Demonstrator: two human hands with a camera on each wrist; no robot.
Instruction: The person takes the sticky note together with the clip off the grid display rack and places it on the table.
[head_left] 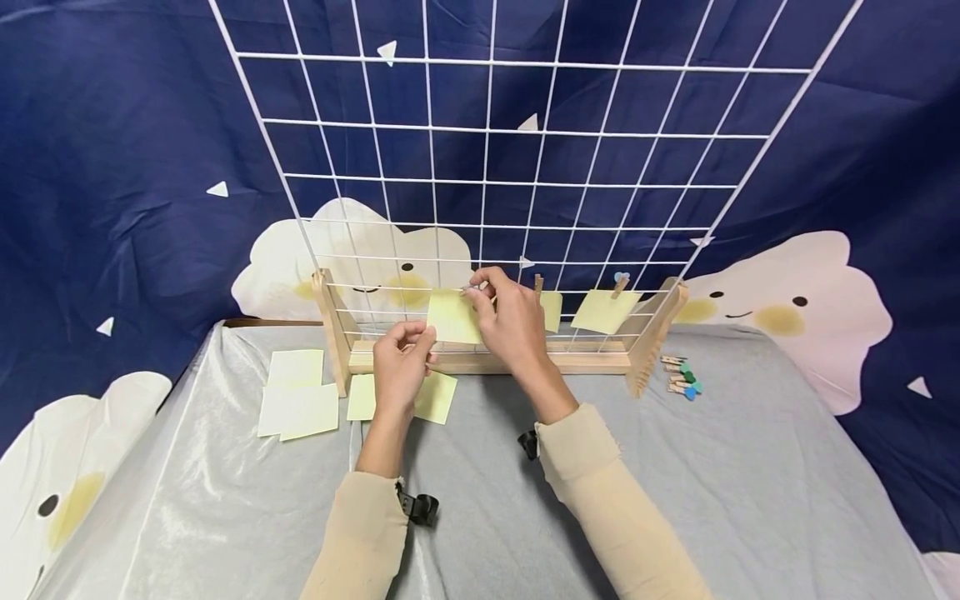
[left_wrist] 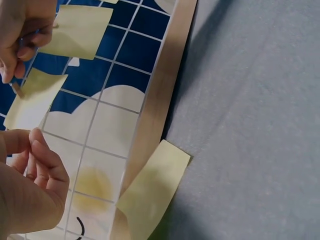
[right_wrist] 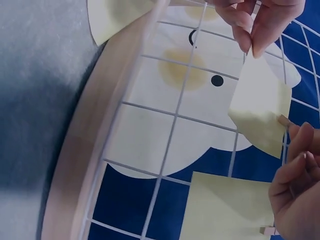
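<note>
My left hand (head_left: 401, 362) pinches the lower left corner of a yellow paper note (head_left: 452, 317) held up against the white wire grid (head_left: 483, 179). With thumb and fingertips my right hand (head_left: 513, 321) grips a small wooden clothespin (right_wrist: 284, 120) at the note's upper edge. In the left wrist view the clothespin (left_wrist: 17, 90) overlaps the paper; whether it also bites on the wire I cannot tell. Right of my right hand, two more notes hang from the grid: one (head_left: 552, 311) partly hidden, the other (head_left: 606, 312) under a clothespin with a blue heart (head_left: 621, 279).
Loose yellow notes (head_left: 300, 410) lie at the left on the grey cloth (head_left: 480, 483), and others (head_left: 436, 397) lie below my left hand. Several clothespins with green and blue hearts (head_left: 684, 377) are at the right. Wooden feet (head_left: 335, 333) and a base bar (head_left: 592, 362) support the grid.
</note>
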